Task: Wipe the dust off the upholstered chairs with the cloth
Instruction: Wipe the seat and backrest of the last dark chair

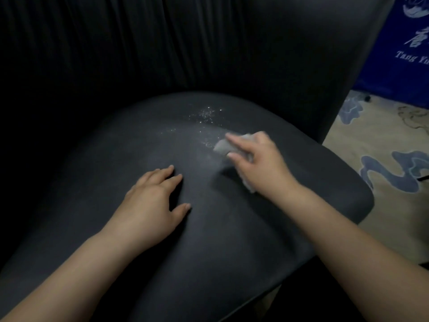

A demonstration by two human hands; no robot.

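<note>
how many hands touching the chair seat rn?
2. Left hand rests flat mid-seat; right hand presses the cloth beside the dust.

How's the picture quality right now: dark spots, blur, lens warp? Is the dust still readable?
Head view: dim, the chair back and left side nearly black; dust specks show bright and readable on the seat; right hand and cloth slightly soft; wide-angle lens bulges the seat.

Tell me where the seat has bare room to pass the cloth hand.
Bare seat lies between the left hand and right hand, and along the near edge. It is crowded toward the backrest, where dust specks lie just beyond the cloth.
</note>
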